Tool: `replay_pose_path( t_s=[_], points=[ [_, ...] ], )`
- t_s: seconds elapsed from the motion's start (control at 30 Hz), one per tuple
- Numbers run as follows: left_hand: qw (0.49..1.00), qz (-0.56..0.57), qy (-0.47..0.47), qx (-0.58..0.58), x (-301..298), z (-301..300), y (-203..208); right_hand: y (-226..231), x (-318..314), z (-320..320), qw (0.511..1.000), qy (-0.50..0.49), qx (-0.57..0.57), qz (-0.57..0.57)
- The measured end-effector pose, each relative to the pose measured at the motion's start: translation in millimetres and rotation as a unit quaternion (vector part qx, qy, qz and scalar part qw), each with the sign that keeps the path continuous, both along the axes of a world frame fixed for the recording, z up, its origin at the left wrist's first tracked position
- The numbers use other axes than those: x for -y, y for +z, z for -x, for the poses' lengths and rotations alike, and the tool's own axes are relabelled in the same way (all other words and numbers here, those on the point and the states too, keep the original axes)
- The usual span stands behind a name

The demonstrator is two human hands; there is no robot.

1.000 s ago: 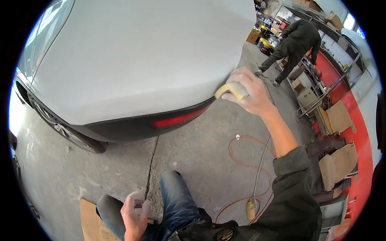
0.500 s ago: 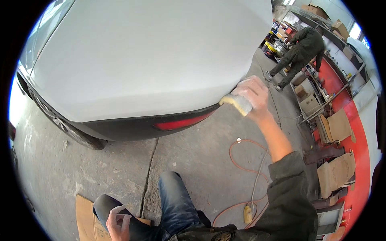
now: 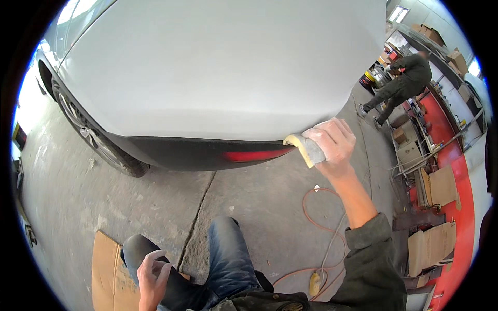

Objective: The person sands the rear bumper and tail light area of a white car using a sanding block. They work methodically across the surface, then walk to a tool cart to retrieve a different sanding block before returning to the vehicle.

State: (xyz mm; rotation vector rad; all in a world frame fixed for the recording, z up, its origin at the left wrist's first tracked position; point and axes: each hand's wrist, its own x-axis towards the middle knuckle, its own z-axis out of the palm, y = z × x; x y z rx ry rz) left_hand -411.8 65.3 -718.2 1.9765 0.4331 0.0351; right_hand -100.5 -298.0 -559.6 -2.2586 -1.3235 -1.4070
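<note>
My right hand (image 3: 334, 140), dusted white, is closed around a bent sanding sponge (image 3: 307, 149) with a yellow foam face and a grey side. The sponge is at the lower corner of a white-grey car body panel (image 3: 218, 78), by the edge of the black lower bumper trim (image 3: 171, 153). A red reflector (image 3: 257, 155) sits in that trim, just left of the sponge. Down at my bent knee, my left hand (image 3: 151, 274) has loosely curled fingers, thumb apart, with nothing in it. Dust whitens its fingertips too.
A car wheel (image 3: 96, 140) stands at the left. An orange hose (image 3: 306, 207) and a yellow tool-like object (image 3: 315, 284) lie on the concrete floor. Cardboard (image 3: 106, 269) is beside my knee. Another person (image 3: 407, 80) bends by cluttered shelves at the right.
My view has shifted, so the car appears further right and higher. My right hand with the sponge sits slightly lower in view, still at the panel's corner. My left hand stays by the knee.
</note>
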Motion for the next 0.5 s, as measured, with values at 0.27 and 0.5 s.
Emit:
replay_pose_path(
  t_s=[0.27, 0.5],
  points=[
    [1.0, 0.006, -0.003, 0.028, 5.1, -1.8, -0.7, 0.8, -39.5, 13.2, 1.0, 0.0, 0.007, 0.007],
    [0.997, 0.016, -0.021, 0.068, 21.1, -23.5, 9.4, -4.2, -135.4, 28.7, 0.999, -0.006, 0.023, 0.037]
  ],
)
